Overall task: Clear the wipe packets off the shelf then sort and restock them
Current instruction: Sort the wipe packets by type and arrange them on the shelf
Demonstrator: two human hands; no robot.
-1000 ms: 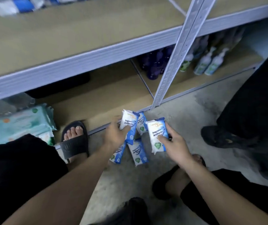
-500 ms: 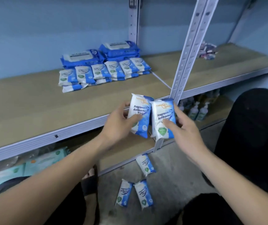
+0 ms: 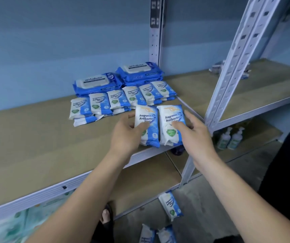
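My left hand [image 3: 125, 135] grips a small blue-and-white antibacterial wipe packet [image 3: 147, 120], and my right hand [image 3: 196, 133] grips a second one [image 3: 171, 120] beside it. Both packets are held side by side over the front edge of the wooden shelf [image 3: 35, 141]. Further back on the shelf lies a row of several matching small packets [image 3: 121, 99], some stacked. Behind the row sit large blue Antabax wipe packs [image 3: 96, 83], with a stack of them [image 3: 139, 71] at the right. Three small packets lie on the floor: one near the shelf base [image 3: 171, 205], two at the bottom edge [image 3: 147, 235].
A grey metal upright [image 3: 228, 76] stands just right of my hands. Pump bottles [image 3: 230, 138] sit on the lower shelf. Pale green wipe packs [image 3: 17, 223] lie at the lower left. My sandalled foot [image 3: 106, 216] is on the concrete floor. A person's dark clothing [image 3: 288, 172] fills the right.
Both hands lifted a packet each from the floor up to shelf height and moved them forward over the shelf's front edge. The view tilted up from the floor to the shelf.
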